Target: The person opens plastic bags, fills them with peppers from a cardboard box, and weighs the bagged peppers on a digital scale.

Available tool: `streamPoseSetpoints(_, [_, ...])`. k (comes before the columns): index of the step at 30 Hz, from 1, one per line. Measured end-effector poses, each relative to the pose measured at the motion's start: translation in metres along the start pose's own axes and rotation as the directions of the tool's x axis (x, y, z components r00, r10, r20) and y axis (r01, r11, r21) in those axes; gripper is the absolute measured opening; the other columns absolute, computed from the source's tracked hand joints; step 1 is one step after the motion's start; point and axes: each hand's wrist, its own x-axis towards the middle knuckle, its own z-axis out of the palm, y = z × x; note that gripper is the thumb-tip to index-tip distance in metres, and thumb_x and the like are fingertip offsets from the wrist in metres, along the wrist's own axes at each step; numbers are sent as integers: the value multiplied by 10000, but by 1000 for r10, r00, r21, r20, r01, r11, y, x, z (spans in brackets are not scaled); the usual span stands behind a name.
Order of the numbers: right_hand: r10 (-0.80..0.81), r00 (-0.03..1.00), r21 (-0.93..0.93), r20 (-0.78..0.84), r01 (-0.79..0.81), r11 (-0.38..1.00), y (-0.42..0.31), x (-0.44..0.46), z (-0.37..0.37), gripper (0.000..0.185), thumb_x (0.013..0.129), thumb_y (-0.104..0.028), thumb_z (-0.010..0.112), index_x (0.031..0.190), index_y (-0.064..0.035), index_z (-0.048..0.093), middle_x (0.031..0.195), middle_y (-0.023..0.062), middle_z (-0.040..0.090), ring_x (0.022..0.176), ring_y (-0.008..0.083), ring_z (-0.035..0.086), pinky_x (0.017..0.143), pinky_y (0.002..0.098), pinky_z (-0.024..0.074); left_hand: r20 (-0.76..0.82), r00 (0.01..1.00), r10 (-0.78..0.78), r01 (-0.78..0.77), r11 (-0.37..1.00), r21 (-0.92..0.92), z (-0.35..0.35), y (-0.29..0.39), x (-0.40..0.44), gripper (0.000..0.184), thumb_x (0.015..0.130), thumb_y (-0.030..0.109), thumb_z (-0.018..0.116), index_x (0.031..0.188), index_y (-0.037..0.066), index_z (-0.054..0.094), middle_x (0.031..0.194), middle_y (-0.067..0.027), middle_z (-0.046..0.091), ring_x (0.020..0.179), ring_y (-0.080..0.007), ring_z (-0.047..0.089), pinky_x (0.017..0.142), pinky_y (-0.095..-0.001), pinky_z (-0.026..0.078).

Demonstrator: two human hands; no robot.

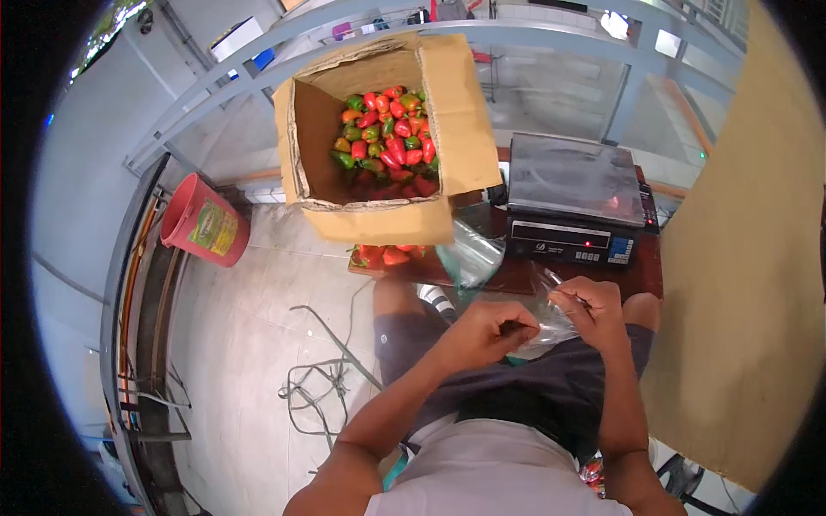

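Observation:
Above my lap, a clear plastic bag (557,329) stretches between my two hands. My left hand (497,330) is closed, pinching the bag's near left edge. Across from it, my right hand (592,311) grips the other side with thumb and fingers pressed together. A thin whitish strip pokes up beside the right fingers; I cannot tell if it belongs to the bag. Past my hands is a digital weighing scale (572,241) with a bare metal pan. An open cardboard box (469,120) to its left holds many red and green peppers (391,138).
More red peppers (396,255) lie on the dark red table (508,297) under the box. A roll of clear plastic (475,256) leans by the scale. On the floor are a pink bucket (206,220) and tangled green strapping (314,400). A tan panel (740,258) stands at right.

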Motion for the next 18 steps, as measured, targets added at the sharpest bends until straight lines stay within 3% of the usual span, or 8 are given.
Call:
streamPoseSetpoints(2, [23,997,45,68,-26,999,-2,1,2,167,851,-151,765,908,-6,704,760,120,683,631,164,640,589,288,483,68,985,-155,153,987,43,1,-1,0,58,926,29,675,949,-16,647,759,-61,639,744,-85,600,694,-254,502])
streamPoseSetpoints(5, [-9,991,-56,130,17,998,7,1,8,170,845,-168,766,911,-20,712,816,120,698,647,167,640,601,300,491,56,998,-10,16,994,-110,14,-11,1,68,920,46,698,903,0,653,749,-36,621,712,-61,561,639,-239,463])
streamPoseSetpoints(8, [-201,966,-247,-162,158,956,-8,13,14,158,853,-180,764,912,-40,720,861,101,704,659,170,631,613,311,501,-4,959,-284,267,908,-323,16,-9,-2,113,887,77,752,862,25,656,731,4,595,694,-44,528,615,-226,433])
streamPoseSetpoints(11, [-28,909,-120,-416,-24,992,6,-12,13,153,867,-184,757,923,-47,720,891,72,704,694,154,626,634,308,503,-280,952,-122,43,961,-272,21,-37,-1,128,864,29,761,826,65,644,789,31,634,709,-29,557,623,-200,446])
streamPoseSetpoints(14, [176,983,44,46,-178,983,-19,-17,26,170,881,-185,754,913,-27,700,841,58,683,730,141,629,649,291,495,-316,940,-128,24,949,-313,32,-37,2,203,831,25,792,778,62,599,773,33,616,733,-33,563,632,-209,457])
streamPoseSetpoints(15, [283,957,169,55,-288,942,0,-29,35,180,918,-185,717,888,-12,683,822,35,664,762,127,626,662,272,487,-289,952,-100,9,954,-300,34,-42,1,213,830,36,797,776,67,593,769,37,609,732,-34,563,630,-212,459])
streamPoseSetpoints(17, [320,943,261,90,-332,906,9,-32,29,170,948,-185,684,902,-23,659,818,15,646,753,123,617,656,264,483,-241,969,-46,-23,960,-278,38,-60,-3,234,828,58,808,771,78,581,760,46,593,731,-37,565,624,-217,465])
streamPoseSetpoints(18, [340,934,308,113,-358,881,10,-34,29,167,963,-186,668,909,-29,647,816,5,637,748,121,612,653,260,481,-215,970,-112,17,917,-399,36,-64,-8,227,844,63,789,778,86,573,767,39,594,731,-45,569,624,-222,469])
